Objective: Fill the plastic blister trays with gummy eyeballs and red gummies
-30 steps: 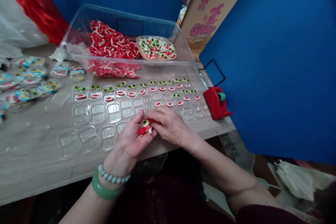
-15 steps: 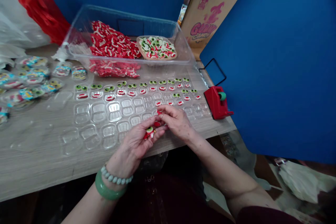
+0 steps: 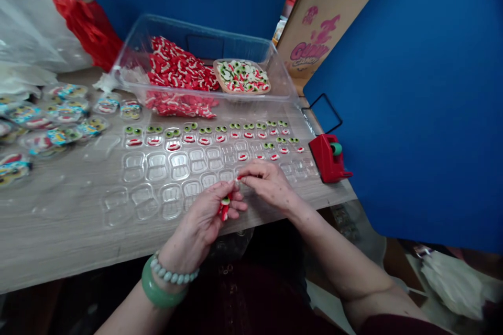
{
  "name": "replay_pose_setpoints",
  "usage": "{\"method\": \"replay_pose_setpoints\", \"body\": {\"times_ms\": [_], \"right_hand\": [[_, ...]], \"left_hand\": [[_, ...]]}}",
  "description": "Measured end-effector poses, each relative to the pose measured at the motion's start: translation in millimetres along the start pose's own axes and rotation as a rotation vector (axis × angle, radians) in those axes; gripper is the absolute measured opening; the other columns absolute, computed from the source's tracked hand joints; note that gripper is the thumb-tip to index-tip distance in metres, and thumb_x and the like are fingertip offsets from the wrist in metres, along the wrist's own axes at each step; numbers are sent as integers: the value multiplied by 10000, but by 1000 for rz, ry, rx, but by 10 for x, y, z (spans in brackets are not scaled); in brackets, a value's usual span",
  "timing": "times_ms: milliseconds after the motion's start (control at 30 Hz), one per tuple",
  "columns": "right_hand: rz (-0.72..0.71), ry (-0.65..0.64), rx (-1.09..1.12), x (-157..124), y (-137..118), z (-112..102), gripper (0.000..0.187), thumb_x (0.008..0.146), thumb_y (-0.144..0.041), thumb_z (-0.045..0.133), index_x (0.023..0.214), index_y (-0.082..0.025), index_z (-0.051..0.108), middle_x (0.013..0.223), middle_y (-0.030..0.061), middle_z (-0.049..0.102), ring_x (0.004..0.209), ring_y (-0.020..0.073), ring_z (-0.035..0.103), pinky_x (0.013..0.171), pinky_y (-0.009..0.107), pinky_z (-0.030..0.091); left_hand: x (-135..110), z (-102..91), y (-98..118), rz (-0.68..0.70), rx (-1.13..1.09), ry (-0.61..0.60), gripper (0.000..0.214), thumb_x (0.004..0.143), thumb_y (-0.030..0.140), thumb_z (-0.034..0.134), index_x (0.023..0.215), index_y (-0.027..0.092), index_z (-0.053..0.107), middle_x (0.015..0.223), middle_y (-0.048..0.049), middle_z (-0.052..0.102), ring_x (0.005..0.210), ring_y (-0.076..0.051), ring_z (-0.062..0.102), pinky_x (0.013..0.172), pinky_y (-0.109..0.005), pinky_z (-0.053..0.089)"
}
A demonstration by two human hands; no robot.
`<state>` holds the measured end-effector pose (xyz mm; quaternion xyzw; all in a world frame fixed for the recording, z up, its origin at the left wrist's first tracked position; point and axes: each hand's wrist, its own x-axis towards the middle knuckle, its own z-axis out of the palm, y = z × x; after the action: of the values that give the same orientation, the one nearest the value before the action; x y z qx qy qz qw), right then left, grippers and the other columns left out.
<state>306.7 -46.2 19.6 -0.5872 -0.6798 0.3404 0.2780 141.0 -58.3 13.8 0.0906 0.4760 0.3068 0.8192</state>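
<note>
Several gummy candies (image 3: pixel 225 209), red-and-white lips and a green eyeball, lie cupped in my left hand (image 3: pixel 210 208), which is closed around them. My right hand (image 3: pixel 267 183) pinches a red gummy piece (image 3: pixel 239 178) close to my left fingertips. Beyond my hands, rows of clear plastic trays (image 3: pixel 179 165) lie on the table. The far rows hold green gummy eyes (image 3: pixel 153 129) above red-and-white gummy lips (image 3: pixel 134 142). Some nearer trays hold only lips, and others at the left hold nothing.
Behind the rows stands a clear bin (image 3: pixel 291 95) with a heap of red-and-white gummies (image 3: pixel 176 65) and a small tub (image 3: pixel 220 86) of eyes and lips. A red tape dispenser (image 3: pixel 324 159) sits at the right edge. Packed candies (image 3: pixel 58 115) lie at left, near a cardboard box (image 3: pixel 302 31) and blue panels.
My hands have drawn slightly apart at the fingertips, and the left fingers have spread a little. The right hand still pinches a red piece. The whole view has shifted a little.
</note>
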Motion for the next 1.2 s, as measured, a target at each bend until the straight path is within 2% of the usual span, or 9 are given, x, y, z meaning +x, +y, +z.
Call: {"method": "replay_pose_setpoints", "body": {"times_ms": [133, 233, 333, 533, 667, 767, 900, 1067, 1200], "right_hand": [[131, 127, -166, 275, 32, 93, 162, 824, -210, 577, 899, -243, 716, 814, -21, 704, 786, 156, 611, 718, 263, 407], [175, 62, -344, 470, 26, 168, 173, 839, -207, 531, 880, -237, 696, 770, -16, 687, 731, 161, 580, 649, 267, 349], [145, -19, -477, 564, 25, 243, 186, 868, -224, 507, 868, -237, 693, 806, 7, 699, 762, 175, 582, 639, 279, 320], [39, -53, -639, 535, 67, 295, 208, 872, -174, 490, 864, -215, 693, 900, 40, 677, 863, 188, 576, 716, 282, 353], [24, -10, -550, 501, 99, 273, 216, 879, -177, 494, 935, -199, 701, 960, 48, 653, 895, 186, 575, 784, 281, 397], [-54, 74, -355, 434, 48, 262, 214, 877, -191, 525, 988, -200, 707, 1000, 47, 653, 912, 181, 589, 832, 287, 425], [-96, 14, -26, 283, -148, 271, 183, 853, -192, 587, 982, -213, 716, 929, 12, 681, 881, 156, 619, 821, 271, 454], [-111, -71, 58, 168, -309, 271, 150, 809, -131, 602, 844, -215, 721, 863, 3, 665, 851, 145, 607, 787, 270, 454], [-77, 59, 123, 109, -287, 288, 145, 796, -173, 642, 906, -222, 723, 928, 14, 678, 844, 145, 609, 765, 277, 458]], "left_hand": [[-62, -79, 95, -45, -80, 41, 325, 1008, 252, 460, 787, 89, 634, 609, -65, 645, 435, -113, 617, 357, -157, 473], [-90, -122, 177, -46, -149, 27, 339, 1024, 238, 397, 861, 69, 641, 671, -104, 685, 487, -139, 662, 401, -174, 526], [-101, -143, 237, -72, -211, 20, 265, 1007, 146, 407, 928, 51, 642, 732, -136, 714, 534, -164, 698, 443, -188, 565], [-54, -214, 257, -60, -253, 37, 147, 918, 11, 515, 989, 42, 640, 764, -142, 723, 561, -189, 716, 418, -186, 558], [-12, -269, 246, -13, -234, 25, 120, 899, 3, 539, 910, 94, 616, 750, -113, 710, 546, -167, 701, 373, -156, 506], [1, -276, 238, 31, -203, 11, 128, 892, 9, 553, 925, 122, 604, 782, -105, 712, 542, -159, 694, 330, -138, 444], [26, -246, 216, 90, -185, -11, 172, 885, 4, 560, 998, 125, 606, 774, -49, 696, 499, -138, 671, 300, -141, 403], [45, -227, 166, 115, -169, -48, 136, 890, 6, 549, 903, 133, 595, 681, -3, 636, 454, -118, 636, 283, -137, 370], [15, -235, 145, 101, -204, -51, 116, 875, 30, 603, 863, 145, 593, 696, -6, 638, 449, -105, 623, 286, -126, 356]]}}
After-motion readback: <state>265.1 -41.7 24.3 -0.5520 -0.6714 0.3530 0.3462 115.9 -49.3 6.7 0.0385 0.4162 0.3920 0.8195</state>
